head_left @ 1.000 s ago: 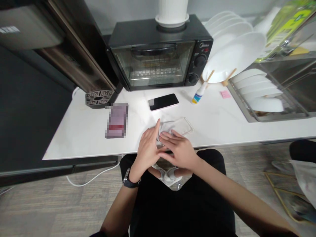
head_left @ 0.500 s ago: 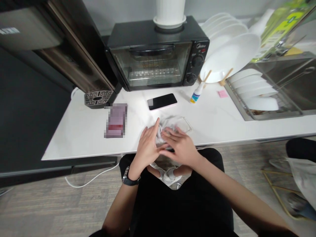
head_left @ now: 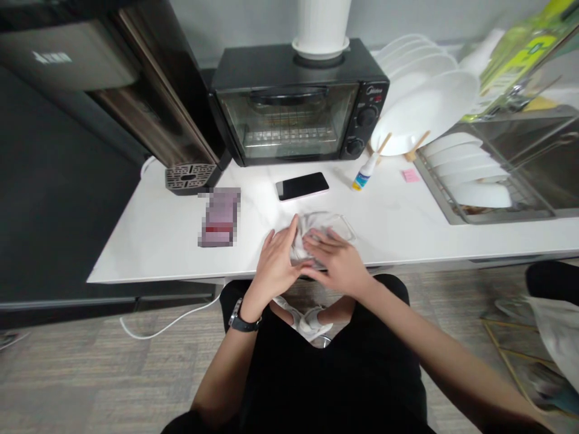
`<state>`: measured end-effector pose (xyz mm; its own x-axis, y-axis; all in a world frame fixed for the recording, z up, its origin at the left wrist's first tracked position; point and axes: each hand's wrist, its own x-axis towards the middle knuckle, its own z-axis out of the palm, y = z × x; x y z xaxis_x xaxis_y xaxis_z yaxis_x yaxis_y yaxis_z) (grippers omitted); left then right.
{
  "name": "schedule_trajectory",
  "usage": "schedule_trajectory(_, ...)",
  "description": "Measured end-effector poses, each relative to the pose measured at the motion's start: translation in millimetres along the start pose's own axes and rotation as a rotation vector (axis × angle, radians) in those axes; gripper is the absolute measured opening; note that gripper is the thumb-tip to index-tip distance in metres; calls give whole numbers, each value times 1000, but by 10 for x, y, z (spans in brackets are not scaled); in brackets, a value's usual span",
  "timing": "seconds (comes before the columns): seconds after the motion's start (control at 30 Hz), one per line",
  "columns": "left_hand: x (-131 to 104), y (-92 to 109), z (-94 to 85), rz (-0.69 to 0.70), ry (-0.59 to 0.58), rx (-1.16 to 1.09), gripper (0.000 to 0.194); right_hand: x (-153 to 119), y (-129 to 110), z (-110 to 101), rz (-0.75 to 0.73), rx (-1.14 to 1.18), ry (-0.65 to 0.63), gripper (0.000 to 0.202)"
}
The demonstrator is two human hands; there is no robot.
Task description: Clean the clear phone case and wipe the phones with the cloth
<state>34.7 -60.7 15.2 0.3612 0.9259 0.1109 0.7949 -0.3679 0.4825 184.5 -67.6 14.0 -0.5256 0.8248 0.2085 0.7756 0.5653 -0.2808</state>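
A pale, crumpled cloth-like thing (head_left: pixel 312 224) lies at the front edge of the white counter (head_left: pixel 172 241), with a clear rim showing on its right. My left hand (head_left: pixel 278 259) rests against its left side, fingers extended and thumb apart. Over its middle lies my right hand (head_left: pixel 337 259), fingers spread and pressing on it. The two hands meet near their thumbs. Behind them is a black phone (head_left: pixel 302 186). A small white bottle (head_left: pixel 362 175) with a blue and yellow label stands to the phone's right.
A purple packet, blurred out (head_left: pixel 220 217), lies left of the hands. A toaster oven (head_left: pixel 294 120) stands at the back, beside a dispenser (head_left: pixel 190 176). White plates (head_left: pixel 427 111), a pink note (head_left: pixel 411 175) and a sink rack (head_left: pixel 470 217) are on the right.
The whole view has shifted slightly, so the counter items appear a little to the right. My right hand stays on the pale thing, and my left hand remains beside it.
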Motion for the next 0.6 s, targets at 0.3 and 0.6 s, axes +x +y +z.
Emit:
schedule_trajectory(0.3, 5, -5, -2, 15, -6, -18, 70, -269, 374, -224, 112, 24, -37, 30)
schedule_trajectory(0.6, 14, 18, 30, -6, 1, 33, 67, 22, -120, 10, -38, 65, -17, 51)
